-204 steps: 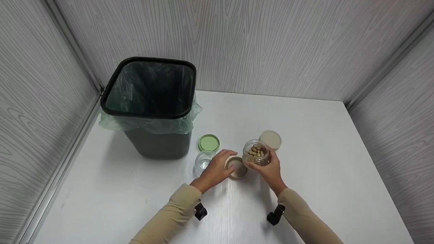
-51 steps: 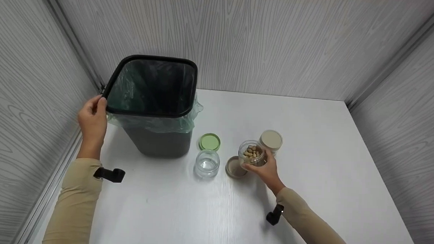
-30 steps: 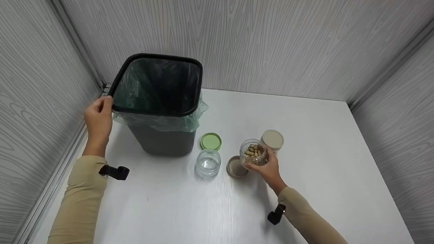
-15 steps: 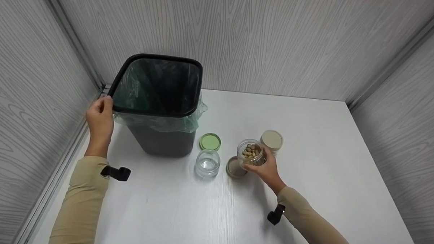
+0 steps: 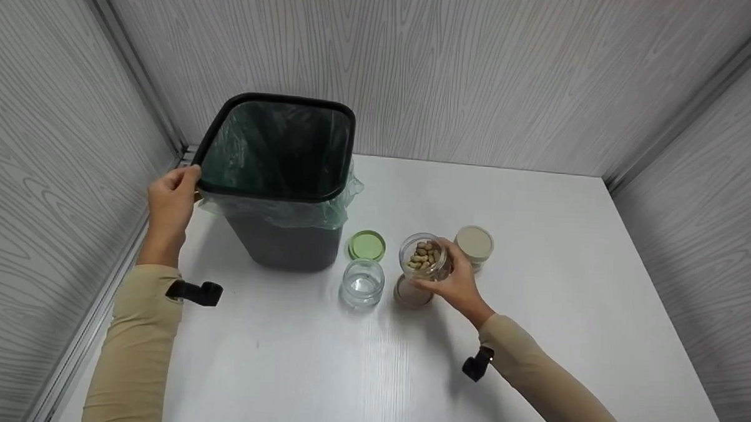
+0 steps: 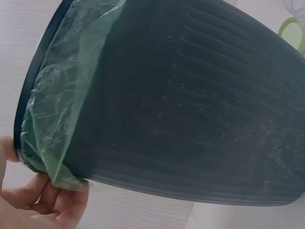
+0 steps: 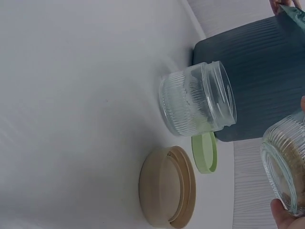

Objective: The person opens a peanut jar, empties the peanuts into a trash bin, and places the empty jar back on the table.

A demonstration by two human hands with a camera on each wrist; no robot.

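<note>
My left hand point(image 5: 171, 199) grips the left rim of a dark bin point(image 5: 282, 189) lined with a green bag; the bin point(image 6: 190, 109) fills the left wrist view, with my fingers point(image 6: 43, 202) pinching the rim and bag edge. My right hand point(image 5: 453, 282) holds an open ribbed glass jar of nuts point(image 5: 424, 257), lifted off the table above a beige lid point(image 5: 410, 294). The right wrist view shows that jar point(image 7: 286, 174) at the right edge, the beige lid point(image 7: 167, 187) lying upside down, and an empty glass jar point(image 7: 198, 98).
An empty glass jar point(image 5: 362, 283) and a green lid point(image 5: 366, 245) sit beside the bin. A closed beige-lidded jar point(image 5: 474, 244) stands behind my right hand. The white table point(image 5: 538, 198) is boxed in by grey wood-grain walls on three sides.
My right hand has lifted the nut jar up and to the left, over the beige lid. The left hand, earlier at the beige lid, holds the bin rim and has shifted the bin slightly right.
</note>
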